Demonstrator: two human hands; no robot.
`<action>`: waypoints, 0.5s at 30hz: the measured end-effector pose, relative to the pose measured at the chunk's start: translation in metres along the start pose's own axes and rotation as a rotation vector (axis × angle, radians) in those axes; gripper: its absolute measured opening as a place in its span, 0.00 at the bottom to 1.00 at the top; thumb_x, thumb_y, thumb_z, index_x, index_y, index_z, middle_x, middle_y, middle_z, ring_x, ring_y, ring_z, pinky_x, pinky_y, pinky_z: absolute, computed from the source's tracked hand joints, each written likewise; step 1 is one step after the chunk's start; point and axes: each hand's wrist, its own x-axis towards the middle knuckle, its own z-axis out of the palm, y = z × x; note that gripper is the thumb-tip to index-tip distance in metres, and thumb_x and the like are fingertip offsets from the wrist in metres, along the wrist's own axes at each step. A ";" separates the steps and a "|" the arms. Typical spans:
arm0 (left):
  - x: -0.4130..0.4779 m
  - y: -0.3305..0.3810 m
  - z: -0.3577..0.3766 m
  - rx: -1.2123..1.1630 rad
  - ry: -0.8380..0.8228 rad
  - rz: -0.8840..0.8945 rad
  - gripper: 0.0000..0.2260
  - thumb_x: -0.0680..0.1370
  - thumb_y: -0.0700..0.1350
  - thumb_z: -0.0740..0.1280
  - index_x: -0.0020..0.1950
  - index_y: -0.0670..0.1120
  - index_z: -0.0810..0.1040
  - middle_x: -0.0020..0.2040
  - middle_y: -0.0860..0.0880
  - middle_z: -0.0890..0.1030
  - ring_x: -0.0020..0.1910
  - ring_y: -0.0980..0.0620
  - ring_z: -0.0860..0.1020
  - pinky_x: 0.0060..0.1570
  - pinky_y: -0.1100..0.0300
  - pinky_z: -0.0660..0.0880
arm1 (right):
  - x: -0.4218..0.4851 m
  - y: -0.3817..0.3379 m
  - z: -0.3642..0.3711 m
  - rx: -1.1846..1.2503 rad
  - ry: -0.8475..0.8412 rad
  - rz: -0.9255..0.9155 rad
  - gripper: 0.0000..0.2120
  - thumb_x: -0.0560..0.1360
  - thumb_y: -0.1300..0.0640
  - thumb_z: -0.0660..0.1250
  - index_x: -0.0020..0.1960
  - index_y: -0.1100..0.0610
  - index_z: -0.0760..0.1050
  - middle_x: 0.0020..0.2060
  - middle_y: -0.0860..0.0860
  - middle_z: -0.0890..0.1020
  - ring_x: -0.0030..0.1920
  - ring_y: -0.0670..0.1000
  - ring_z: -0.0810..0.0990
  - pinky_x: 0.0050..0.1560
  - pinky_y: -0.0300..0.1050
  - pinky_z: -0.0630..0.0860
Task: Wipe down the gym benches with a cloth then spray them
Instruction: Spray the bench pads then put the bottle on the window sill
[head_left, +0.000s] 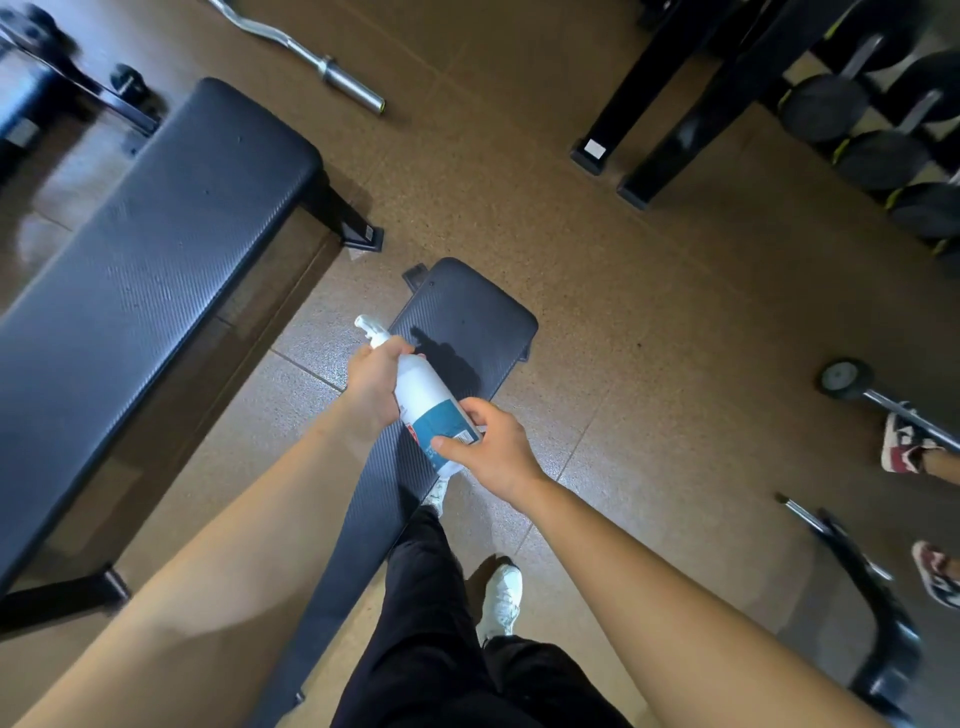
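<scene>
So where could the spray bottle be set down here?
Free: the far end of the near bench, past the spray bottle; the whole left bench; bare floor right of the near bench. Crowded: the dumbbell rack, top right.

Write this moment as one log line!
left hand: grips spray bottle neck | right hand: holds its base | over narrow bench | cloth: unseen
</scene>
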 end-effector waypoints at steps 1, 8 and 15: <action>-0.004 -0.005 -0.004 -0.022 -0.009 0.023 0.12 0.76 0.32 0.65 0.58 0.40 0.71 0.37 0.41 0.77 0.27 0.48 0.81 0.28 0.56 0.79 | -0.004 0.002 0.001 -0.009 -0.007 -0.002 0.20 0.73 0.48 0.76 0.62 0.50 0.76 0.54 0.47 0.81 0.53 0.46 0.80 0.47 0.39 0.78; -0.036 -0.053 -0.048 -0.083 0.002 0.004 0.09 0.72 0.35 0.67 0.51 0.39 0.73 0.36 0.43 0.75 0.31 0.47 0.78 0.34 0.56 0.78 | -0.051 0.034 0.015 -0.053 -0.066 -0.041 0.19 0.73 0.48 0.76 0.61 0.49 0.76 0.53 0.46 0.81 0.52 0.45 0.81 0.52 0.46 0.83; -0.089 -0.107 -0.076 -0.133 0.023 0.104 0.13 0.76 0.35 0.68 0.59 0.41 0.73 0.44 0.40 0.79 0.37 0.46 0.82 0.41 0.49 0.83 | -0.110 0.080 0.029 -0.031 -0.079 -0.113 0.21 0.74 0.47 0.75 0.64 0.49 0.75 0.56 0.46 0.80 0.53 0.46 0.81 0.54 0.45 0.83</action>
